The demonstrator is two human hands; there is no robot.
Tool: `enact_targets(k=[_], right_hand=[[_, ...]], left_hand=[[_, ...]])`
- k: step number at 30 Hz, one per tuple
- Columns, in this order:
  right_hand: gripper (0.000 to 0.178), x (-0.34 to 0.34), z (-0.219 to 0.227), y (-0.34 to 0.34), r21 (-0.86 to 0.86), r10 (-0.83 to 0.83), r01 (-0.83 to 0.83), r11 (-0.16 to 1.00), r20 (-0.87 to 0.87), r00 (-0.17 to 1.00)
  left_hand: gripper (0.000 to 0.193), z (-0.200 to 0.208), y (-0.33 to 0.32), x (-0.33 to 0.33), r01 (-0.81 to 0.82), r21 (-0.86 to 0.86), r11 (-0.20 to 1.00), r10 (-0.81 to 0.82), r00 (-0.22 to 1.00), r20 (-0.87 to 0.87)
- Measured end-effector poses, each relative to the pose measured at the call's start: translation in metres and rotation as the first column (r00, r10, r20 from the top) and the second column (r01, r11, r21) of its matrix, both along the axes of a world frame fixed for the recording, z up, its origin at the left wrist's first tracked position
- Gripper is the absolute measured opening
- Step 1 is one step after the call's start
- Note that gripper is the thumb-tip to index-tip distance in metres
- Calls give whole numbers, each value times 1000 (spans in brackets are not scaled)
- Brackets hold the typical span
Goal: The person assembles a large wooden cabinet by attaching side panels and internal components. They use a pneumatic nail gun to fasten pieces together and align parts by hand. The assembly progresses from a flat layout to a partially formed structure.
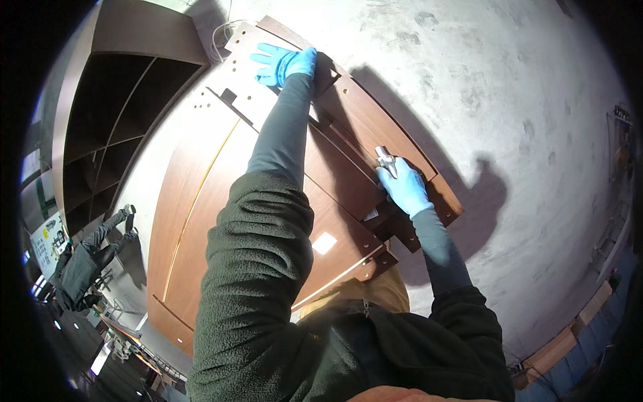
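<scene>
My left hand (284, 63), in a blue glove, lies with fingers spread on the far end of the brown wood panels (207, 181). My right hand (407, 187), gloved the same way, is wrapped round what looks like a hammer (385, 159). Only its shiny metal head shows; the handle is hidden. Below the hammer is a long reddish-brown board (375, 120) along the right side of the panels. Small round holes dot the panel ends. A white label (324, 242) is stuck on the near part.
A tall brown cabinet (144, 30) with dark open compartments stands at the far left. Beside it a white cable (218, 43) lies coiled. Another person (84, 268) is at the left. Grey concrete floor (536, 134) spreads to the right, with boards (552, 352) at its lower edge.
</scene>
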State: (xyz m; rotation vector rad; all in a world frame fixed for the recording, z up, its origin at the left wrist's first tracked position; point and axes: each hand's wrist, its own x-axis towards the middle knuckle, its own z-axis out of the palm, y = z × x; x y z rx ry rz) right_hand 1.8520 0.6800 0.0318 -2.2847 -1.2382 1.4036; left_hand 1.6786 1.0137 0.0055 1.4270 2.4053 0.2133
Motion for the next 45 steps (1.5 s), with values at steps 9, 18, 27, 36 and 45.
enact_targets(k=[9, 18, 27, 36, 45], right_hand=[[50, 10, 4, -50, 131, -336, 359, 924, -168, 927], [46, 20, -5, -46, 94, -287, 310, 946, -202, 937], [40, 26, -2, -50, 51, -303, 329, 943, -277, 912], [55, 38, -13, -93, -77, -742, 757, 649, -282, 608], [29, 35, -10, -81, -204, -678, 654, 729, -347, 648]], left_hand=[[110, 30, -16, -17, -409, 560, 721, -196, 654, 730], [80, 34, -29, 9, 302, 154, 941, -331, 918, 219], [89, 28, -40, 40, 121, 44, 992, -127, 975, 184], [83, 55, -121, 21, 65, 553, 830, -234, 942, 240], [86, 38, -273, 99, 118, 327, 938, -146, 987, 62]])
